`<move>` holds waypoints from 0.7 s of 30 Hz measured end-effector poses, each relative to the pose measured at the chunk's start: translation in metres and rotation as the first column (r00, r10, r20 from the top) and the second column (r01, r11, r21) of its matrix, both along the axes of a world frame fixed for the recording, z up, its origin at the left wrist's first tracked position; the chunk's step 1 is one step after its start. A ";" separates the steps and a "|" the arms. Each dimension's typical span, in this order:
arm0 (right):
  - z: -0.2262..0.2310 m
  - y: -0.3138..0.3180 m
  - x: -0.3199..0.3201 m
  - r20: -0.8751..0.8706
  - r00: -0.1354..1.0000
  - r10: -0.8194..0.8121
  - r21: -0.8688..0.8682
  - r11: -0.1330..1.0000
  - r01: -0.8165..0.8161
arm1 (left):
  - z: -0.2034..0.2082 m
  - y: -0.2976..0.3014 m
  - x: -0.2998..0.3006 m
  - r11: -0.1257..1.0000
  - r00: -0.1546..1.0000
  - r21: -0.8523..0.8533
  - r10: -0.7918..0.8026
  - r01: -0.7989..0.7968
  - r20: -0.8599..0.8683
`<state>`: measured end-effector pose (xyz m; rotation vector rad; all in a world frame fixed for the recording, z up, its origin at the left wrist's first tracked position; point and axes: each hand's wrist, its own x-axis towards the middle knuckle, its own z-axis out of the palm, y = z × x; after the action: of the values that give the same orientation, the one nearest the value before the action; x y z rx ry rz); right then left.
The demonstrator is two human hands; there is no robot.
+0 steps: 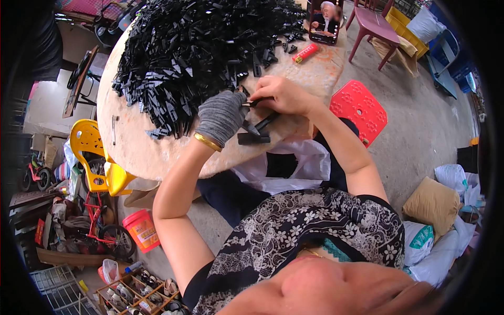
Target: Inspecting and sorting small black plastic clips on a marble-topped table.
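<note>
A large heap of small black plastic pieces [184, 47] covers the far part of a round, pale table [173, 157]. At its near edge my left hand [221, 116], in a grey knit glove, is closed, its fingertips meeting those of the other hand; a small metallic glint shows there. My bare right hand [286, 95] pinches a small dark plastic piece [262, 102] between thumb and fingers. Just below the hands, a few larger black pieces [254, 138] lie by the table's near edge. What sits inside the gloved fingers is hidden.
A propped phone [324, 23] and a red lighter-like tube [305, 53] are on the table's far right. A white sack [310, 165] gapes below the table edge over my lap. A red stool [362, 110] stands right, a yellow chair [92, 152] left, a red bucket [140, 230] lower left.
</note>
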<state>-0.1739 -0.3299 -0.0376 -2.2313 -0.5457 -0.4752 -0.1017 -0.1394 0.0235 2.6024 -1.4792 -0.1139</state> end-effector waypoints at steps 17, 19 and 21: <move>0.005 0.003 -0.003 0.142 0.989 -0.028 0.001 1.000 0.028 | 0.013 -0.044 0.002 0.933 0.986 0.342 -0.148 0.115 0.073; 0.004 0.003 -0.002 0.210 0.977 -0.039 -0.048 0.998 0.050 | 0.014 -0.043 0.008 0.922 0.981 0.356 -0.184 0.153 0.055; 0.003 0.001 -0.006 0.182 0.981 -0.071 -0.082 0.993 0.087 | 0.010 -0.044 0.011 0.921 0.988 0.370 -0.147 0.123 0.037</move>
<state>-0.1797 -0.3286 -0.0343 -2.3164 -0.5826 -0.7104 -0.0910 -0.1831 0.0332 2.8028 -1.8163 -0.3588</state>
